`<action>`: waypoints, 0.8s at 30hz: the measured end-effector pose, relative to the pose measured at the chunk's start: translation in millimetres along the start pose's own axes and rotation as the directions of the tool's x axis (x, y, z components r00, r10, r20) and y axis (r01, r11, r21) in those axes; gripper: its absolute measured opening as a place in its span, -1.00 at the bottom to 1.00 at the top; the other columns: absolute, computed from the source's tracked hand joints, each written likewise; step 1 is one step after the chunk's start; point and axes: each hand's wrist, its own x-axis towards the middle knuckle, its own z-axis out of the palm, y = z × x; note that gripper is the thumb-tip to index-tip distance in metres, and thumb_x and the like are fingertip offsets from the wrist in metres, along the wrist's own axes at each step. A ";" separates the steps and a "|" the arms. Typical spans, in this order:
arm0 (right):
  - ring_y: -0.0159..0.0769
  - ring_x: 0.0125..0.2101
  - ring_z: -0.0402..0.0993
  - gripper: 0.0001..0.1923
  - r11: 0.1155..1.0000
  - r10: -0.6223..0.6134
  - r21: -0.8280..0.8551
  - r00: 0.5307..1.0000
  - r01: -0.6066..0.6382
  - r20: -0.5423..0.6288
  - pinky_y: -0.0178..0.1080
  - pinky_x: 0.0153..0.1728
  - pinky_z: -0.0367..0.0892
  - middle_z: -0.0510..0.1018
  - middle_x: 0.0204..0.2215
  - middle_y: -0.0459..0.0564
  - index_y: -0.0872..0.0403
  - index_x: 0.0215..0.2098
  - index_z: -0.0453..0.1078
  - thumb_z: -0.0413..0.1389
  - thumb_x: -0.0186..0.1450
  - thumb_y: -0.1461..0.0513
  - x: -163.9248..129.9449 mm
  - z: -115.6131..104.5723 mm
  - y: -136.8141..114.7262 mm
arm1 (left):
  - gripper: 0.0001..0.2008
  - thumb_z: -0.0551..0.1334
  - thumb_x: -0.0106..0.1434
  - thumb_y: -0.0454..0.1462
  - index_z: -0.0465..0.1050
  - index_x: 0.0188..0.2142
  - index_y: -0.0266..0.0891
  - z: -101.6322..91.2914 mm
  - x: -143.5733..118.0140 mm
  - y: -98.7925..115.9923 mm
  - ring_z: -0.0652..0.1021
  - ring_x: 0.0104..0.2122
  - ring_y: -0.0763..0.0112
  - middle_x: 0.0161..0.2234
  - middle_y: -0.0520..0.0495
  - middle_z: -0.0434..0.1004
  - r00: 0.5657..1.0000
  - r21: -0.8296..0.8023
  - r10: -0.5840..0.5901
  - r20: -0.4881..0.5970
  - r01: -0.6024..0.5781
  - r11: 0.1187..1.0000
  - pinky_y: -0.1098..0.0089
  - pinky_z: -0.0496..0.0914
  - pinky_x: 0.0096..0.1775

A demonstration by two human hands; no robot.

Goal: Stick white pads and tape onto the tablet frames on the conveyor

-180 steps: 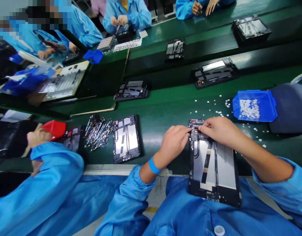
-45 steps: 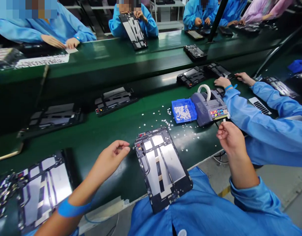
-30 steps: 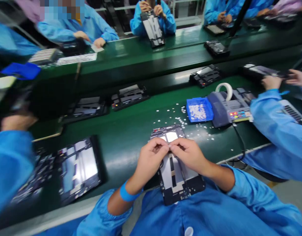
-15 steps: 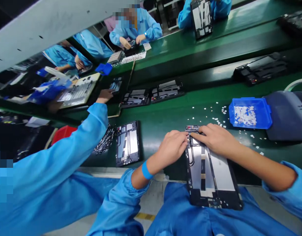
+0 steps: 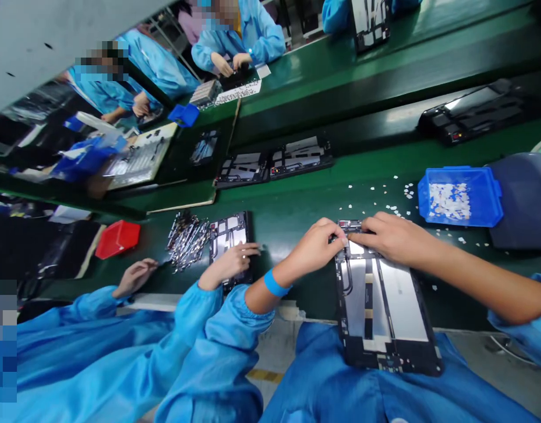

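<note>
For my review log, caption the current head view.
Left hand and right hand at the upper end of an opened tablet, blue bin of white scraps at right.

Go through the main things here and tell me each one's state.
Black rectangular device with silver panels: uncovered, internals exposed.
Left hand: fingertips at its upper left.
Right hand: fingers over its upper end.
Blue plastic bin: open, holding white flakes.
Loose white flakes: scattered.
Thin silvery strips: heaped.
Similar device farther left: also uncovered.
</note>
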 end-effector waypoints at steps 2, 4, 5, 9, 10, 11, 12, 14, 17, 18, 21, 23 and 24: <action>-0.15 -0.25 0.22 -0.57 1.000 0.006 0.004 1.000 -0.006 -0.002 -0.18 -0.29 0.08 0.49 -0.21 0.07 -0.06 0.24 0.47 0.07 0.46 0.33 -0.4 1.6 0.1 | -0.92 0.26 0.36 -0.33 0.52 -0.29 -0.19 2.1 3.3 0.0 0.53 -0.15 0.27 -0.24 -0.05 0.51 1.000 0.056 -0.007 0.007 0.006 0.998 0.27 0.41 -0.05; -0.14 -0.25 0.22 -0.56 1.000 0.008 -0.006 1.000 -0.008 -0.003 -0.17 -0.29 0.07 0.49 -0.22 0.07 -0.05 0.24 0.47 0.07 0.45 0.35 -0.6 2.4 -0.6 | -0.92 0.25 0.37 -0.34 0.51 -0.28 -0.20 2.3 4.9 2.1 0.52 -0.15 0.26 -0.25 -0.05 0.50 1.000 0.103 -0.012 0.024 0.010 0.995 0.26 0.41 -0.05; -0.14 -0.25 0.22 -0.55 1.000 0.007 -0.011 1.000 -0.007 -0.004 -0.17 -0.29 0.07 0.49 -0.22 0.07 -0.05 0.23 0.48 0.08 0.43 0.36 -0.5 2.5 -0.9 | -0.92 0.25 0.37 -0.34 0.51 -0.28 -0.20 1.7 5.5 3.6 0.52 -0.15 0.26 -0.25 -0.05 0.49 0.999 0.117 -0.017 0.033 0.013 0.993 0.27 0.40 -0.05; -0.15 -0.25 0.21 -0.54 1.000 -0.002 -0.024 1.000 0.002 -0.016 -0.17 -0.30 0.05 0.49 -0.23 0.08 -0.03 0.23 0.48 0.10 0.41 0.37 0.0 3.5 -1.2 | -0.90 0.22 0.39 -0.34 0.49 -0.29 -0.21 -1.7 8.3 8.8 0.51 -0.17 0.26 -0.26 -0.06 0.48 0.997 0.135 -0.034 0.066 0.025 0.990 0.27 0.40 -0.07; -0.15 -0.25 0.21 -0.55 1.000 -0.004 -0.025 1.000 0.004 -0.019 -0.17 -0.30 0.05 0.49 -0.24 0.08 -0.03 0.22 0.48 0.10 0.41 0.36 0.0 4.0 -1.0 | -0.89 0.21 0.40 -0.33 0.48 -0.30 -0.20 -1.9 8.8 9.5 0.51 -0.17 0.26 -0.27 -0.05 0.48 0.997 0.138 -0.037 0.069 0.028 0.990 0.27 0.40 -0.08; -0.15 -0.25 0.21 -0.56 1.000 -0.005 -0.025 1.000 0.005 -0.021 -0.17 -0.31 0.04 0.49 -0.24 0.08 -0.03 0.22 0.48 0.11 0.41 0.36 0.0 4.6 -0.8 | -0.88 0.21 0.40 -0.33 0.47 -0.30 -0.20 -1.7 9.0 9.9 0.51 -0.17 0.26 -0.27 -0.05 0.47 0.997 0.141 -0.040 0.069 0.030 0.990 0.27 0.40 -0.08; -0.14 -0.25 0.21 -0.56 1.000 -0.006 -0.025 1.000 0.005 -0.023 -0.17 -0.31 0.04 0.48 -0.24 0.08 -0.03 0.22 0.48 0.11 0.42 0.35 0.0 5.1 -0.6 | -0.88 0.20 0.40 -0.33 0.46 -0.31 -0.20 -1.0 9.1 10.0 0.51 -0.17 0.25 -0.28 -0.05 0.47 0.997 0.146 -0.042 0.066 0.032 0.989 0.27 0.40 -0.09; -0.15 -0.25 0.21 -0.58 1.000 -0.006 -0.019 1.000 0.006 -0.025 -0.17 -0.31 0.03 0.49 -0.23 0.08 -0.03 0.21 0.49 0.11 0.42 0.34 -0.1 5.9 -0.2 | -0.87 0.19 0.41 -0.33 0.45 -0.31 -0.20 1.4 8.5 9.4 0.50 -0.17 0.24 -0.28 -0.06 0.46 0.998 0.159 -0.041 0.053 0.032 0.987 0.26 0.39 -0.09; -0.15 -0.25 0.21 -0.56 1.000 -0.011 -0.013 1.000 0.011 -0.029 -0.17 -0.32 0.02 0.48 -0.24 0.07 -0.02 0.21 0.49 0.11 0.41 0.36 0.0 5.9 -0.1 | -0.87 0.17 0.41 -0.34 0.43 -0.30 -0.19 6.2 6.6 7.4 0.49 -0.15 0.23 -0.26 -0.06 0.46 0.999 0.172 -0.044 0.024 0.039 0.984 0.24 0.39 -0.07; -0.15 -0.26 0.21 -0.56 1.000 -0.013 -0.013 0.999 0.013 -0.031 -0.17 -0.32 0.02 0.48 -0.24 0.07 -0.02 0.21 0.49 0.11 0.40 0.36 0.1 5.6 -0.1 | -0.88 0.17 0.41 -0.34 0.42 -0.30 -0.18 7.6 6.0 6.7 0.49 -0.14 0.23 -0.26 -0.07 0.45 0.999 0.170 -0.049 0.014 0.045 0.984 0.24 0.38 -0.07; -0.16 -0.26 0.21 -0.59 1.000 -0.018 -0.009 0.999 0.018 -0.033 -0.17 -0.32 0.02 0.47 -0.25 0.07 -0.01 0.21 0.49 0.12 0.42 0.33 0.3 4.5 -0.3 | -0.88 0.17 0.40 -0.35 0.40 -0.30 -0.18 10.1 5.2 5.1 0.48 -0.13 0.22 -0.26 -0.07 0.45 0.998 0.156 -0.062 0.000 0.061 0.986 0.24 0.38 -0.07; -0.16 -0.26 0.21 -0.61 1.000 -0.020 -0.010 0.999 0.020 -0.037 -0.17 -0.32 0.02 0.48 -0.25 0.07 0.00 0.20 0.49 0.12 0.43 0.32 0.3 4.1 -0.5 | -0.88 0.17 0.40 -0.34 0.39 -0.31 -0.18 10.4 5.6 5.0 0.48 -0.13 0.22 -0.27 -0.07 0.44 0.998 0.153 -0.059 0.004 0.058 0.987 0.24 0.38 -0.07; -0.16 -0.26 0.21 -0.61 1.000 -0.021 -0.012 0.999 0.021 -0.040 -0.17 -0.32 0.02 0.48 -0.25 0.07 0.00 0.19 0.50 0.12 0.43 0.33 0.2 4.1 -0.5 | -0.87 0.16 0.41 -0.34 0.39 -0.31 -0.17 10.4 5.9 5.2 0.48 -0.13 0.21 -0.27 -0.06 0.44 0.998 0.158 -0.057 0.006 0.055 0.986 0.23 0.38 -0.07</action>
